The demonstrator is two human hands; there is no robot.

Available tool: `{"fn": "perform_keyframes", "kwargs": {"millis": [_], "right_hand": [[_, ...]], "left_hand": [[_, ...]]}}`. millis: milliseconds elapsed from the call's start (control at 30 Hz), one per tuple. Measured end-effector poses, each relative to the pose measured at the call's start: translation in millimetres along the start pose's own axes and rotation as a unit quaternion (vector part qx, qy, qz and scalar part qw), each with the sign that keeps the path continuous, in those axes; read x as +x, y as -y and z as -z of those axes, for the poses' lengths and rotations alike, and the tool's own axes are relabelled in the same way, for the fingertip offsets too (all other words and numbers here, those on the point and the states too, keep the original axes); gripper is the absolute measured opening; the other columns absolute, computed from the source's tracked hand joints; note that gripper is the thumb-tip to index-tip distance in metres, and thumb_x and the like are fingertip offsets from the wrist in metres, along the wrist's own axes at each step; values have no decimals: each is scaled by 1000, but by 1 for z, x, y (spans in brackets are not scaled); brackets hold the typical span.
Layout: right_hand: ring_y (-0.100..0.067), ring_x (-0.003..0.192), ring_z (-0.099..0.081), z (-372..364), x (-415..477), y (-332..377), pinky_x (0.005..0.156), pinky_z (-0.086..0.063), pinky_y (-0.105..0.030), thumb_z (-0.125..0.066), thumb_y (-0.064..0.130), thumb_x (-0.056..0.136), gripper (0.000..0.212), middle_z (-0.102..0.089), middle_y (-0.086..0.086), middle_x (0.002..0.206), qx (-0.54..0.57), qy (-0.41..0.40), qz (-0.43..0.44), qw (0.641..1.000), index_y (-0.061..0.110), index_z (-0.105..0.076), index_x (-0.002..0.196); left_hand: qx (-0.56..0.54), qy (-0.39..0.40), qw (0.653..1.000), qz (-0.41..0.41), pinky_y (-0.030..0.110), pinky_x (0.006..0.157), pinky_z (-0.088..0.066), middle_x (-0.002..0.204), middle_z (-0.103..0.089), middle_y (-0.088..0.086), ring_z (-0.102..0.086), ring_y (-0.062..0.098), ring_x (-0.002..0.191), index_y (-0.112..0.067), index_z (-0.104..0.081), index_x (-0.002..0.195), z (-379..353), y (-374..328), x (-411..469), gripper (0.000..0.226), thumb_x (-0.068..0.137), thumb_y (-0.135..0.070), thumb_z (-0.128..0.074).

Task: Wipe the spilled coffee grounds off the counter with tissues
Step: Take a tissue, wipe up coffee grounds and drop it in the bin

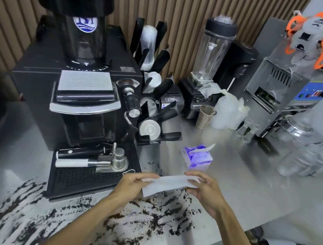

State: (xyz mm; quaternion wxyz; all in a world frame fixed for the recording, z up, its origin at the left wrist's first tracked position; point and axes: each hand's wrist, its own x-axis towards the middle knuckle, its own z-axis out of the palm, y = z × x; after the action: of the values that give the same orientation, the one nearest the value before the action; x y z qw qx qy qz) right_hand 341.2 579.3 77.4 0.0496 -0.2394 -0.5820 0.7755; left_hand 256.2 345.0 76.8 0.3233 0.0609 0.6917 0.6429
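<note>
Coffee grounds, dark loose crumbs, strewn on brushed-steel counter at 6–8 o'clock of hands, nearest. Above them thin white tissue sheet stretched btwn left hand and right hand, each pinching one end. Prob. feather-light, limp, easily torn; best bunched before wiping. Purple-white tissue pack at 1 o'clock, sheet poking out. Farther: ribbed metal cup, contents unseen; clear blender jar, seemingly empty.

Glossy steel counter, matt white paper tissue, dark gritty grounds.

Slatted wall (brown vertical ribs) stands behind.
</note>
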Motion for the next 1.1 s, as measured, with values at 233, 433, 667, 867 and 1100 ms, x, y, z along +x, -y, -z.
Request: {"fn": "perform_keyframes", "kwargs": {"millis": [233, 433, 667, 867, 1100], "right_hand": [[-33, 84, -69, -15, -2, 5, 71, -60, -33, -36, -3, 98, 31, -68, -27, 107, 10, 50, -62, 997, -10, -66, 101], [-35, 89, -67, -19, 2, 7, 78, -60, -38, -60, 4, 90, 23, -67, -29, 110, 8, 66, -71, 995, -10, -65, 107], [-32, 97, -69, -16, 5, 5, 73, -58, -30, -70, -11, 77, 39, -69, -23, 110, -24, 67, -45, 996, -1, -63, 115], [-37, 99, -68, -5, 11, 3, 79, -59, -32, -67, -12, 79, 26, -68, -28, 107, -13, 41, -44, 998, -13, -64, 105], [-38, 105, -65, 5, 21, 6, 84, -57, -30, -54, -13, 85, 18, -65, -33, 109, 23, 45, -63, 997, -20, -66, 96]], "left_hand": [[-76, 32, 996, 38, 33, 84, -57, 117, -67, 7, -67, 25, 104, -7, -78, 93, 26, -2, -10, 31, 95, -4, -48], [-65, 22, 997, 23, 30, 74, -57, 112, -69, 7, -69, 25, 97, -13, -75, 100, 34, -5, -13, 22, 80, -21, -76], [-14, -1, 1000, -14, 28, 69, -60, 111, -70, 2, -73, 22, 89, -20, -66, 111, 35, -10, -12, 38, 81, 3, -71], [-29, -37, 999, 9, 34, 71, -61, 104, -70, 9, -74, 24, 83, -16, -75, 97, 27, -9, -6, 23, 83, 2, -69], [-53, -29, 997, 47, 43, 88, -56, 93, -75, 11, -72, 30, 93, -11, -76, 97, 19, -11, 3, 18, 82, -3, -72]]}}
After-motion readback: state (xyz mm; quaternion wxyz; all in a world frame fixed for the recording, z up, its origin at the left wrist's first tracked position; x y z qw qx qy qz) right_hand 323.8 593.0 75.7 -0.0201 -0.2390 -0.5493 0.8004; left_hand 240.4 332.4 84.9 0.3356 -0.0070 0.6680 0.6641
